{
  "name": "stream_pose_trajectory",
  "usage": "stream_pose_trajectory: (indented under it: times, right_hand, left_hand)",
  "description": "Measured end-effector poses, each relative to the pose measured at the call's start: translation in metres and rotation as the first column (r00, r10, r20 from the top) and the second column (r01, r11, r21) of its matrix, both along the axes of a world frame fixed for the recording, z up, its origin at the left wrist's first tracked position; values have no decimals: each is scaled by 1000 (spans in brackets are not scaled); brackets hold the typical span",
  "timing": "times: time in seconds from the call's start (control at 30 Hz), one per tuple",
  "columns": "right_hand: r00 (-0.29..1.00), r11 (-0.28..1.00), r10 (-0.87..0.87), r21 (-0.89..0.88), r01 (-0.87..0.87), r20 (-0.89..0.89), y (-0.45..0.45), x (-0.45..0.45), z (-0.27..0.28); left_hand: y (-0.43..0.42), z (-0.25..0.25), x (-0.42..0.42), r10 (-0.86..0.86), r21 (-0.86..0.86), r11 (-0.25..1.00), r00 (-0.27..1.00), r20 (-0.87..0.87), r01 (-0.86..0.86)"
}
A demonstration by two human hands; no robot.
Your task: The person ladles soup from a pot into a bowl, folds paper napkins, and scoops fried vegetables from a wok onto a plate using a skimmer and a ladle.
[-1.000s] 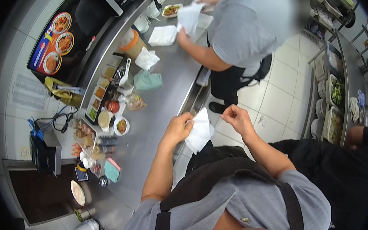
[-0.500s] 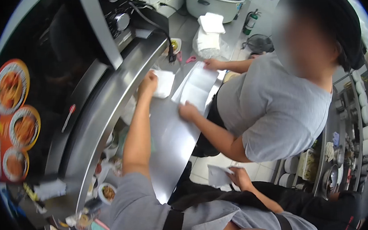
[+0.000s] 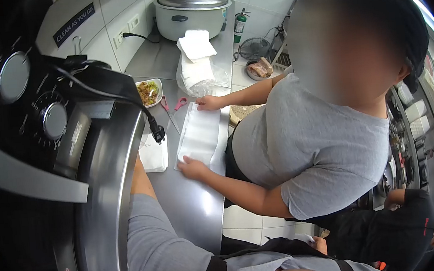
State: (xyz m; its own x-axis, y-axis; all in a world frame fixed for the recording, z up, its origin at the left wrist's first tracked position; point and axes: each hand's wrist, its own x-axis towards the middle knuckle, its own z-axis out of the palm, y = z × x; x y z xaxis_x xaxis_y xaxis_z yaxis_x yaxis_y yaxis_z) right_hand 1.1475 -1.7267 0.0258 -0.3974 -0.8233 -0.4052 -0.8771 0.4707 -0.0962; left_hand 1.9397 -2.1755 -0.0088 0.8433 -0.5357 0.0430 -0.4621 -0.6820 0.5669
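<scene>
My left forearm reaches up beneath the steel shelf, which hides the hand; beside it a stack of white napkins (image 3: 155,154) lies on the steel counter. Low in the view, my right hand (image 3: 319,244) is closed on a white napkin (image 3: 304,237), partly hidden by dark clothing. Across the counter, a co-worker's two hands press on white paper sheets (image 3: 199,132) laid flat. Pink-handled scissors (image 3: 176,108) lie just left of the sheets.
A dish of food (image 3: 149,92) stands by the shelf edge (image 3: 122,158), with a black plug hanging near it. Behind are bagged white napkins (image 3: 196,71) and a large cooker (image 3: 192,17). Another person in black (image 3: 387,229) is at the lower right.
The view has swung toward the cooker. My left hand has gone out of sight behind the shelf; my right hand keeps its napkin. The co-worker's sheets now lie flat on the counter.
</scene>
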Motion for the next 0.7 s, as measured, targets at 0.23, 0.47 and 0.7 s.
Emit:
stream_pose_trajectory:
  times: [0.23, 0.47, 0.7]
  right_hand:
    - [998, 999, 44, -8, -43, 47, -1, 14, -6]
    - [996, 998, 64, -22, -63, 62, -3, 10, -2]
    - [980, 988, 84, -146, -57, 181, 0, -9, -19]
  left_hand:
    - [-15, -2, 16, -25, -23, 999, 997, 74, 27]
    - [2, 6, 19, -51, -105, 992, 974, 219, 75]
    - [120, 38, -43, -169, -38, 923, 491, 855, 383]
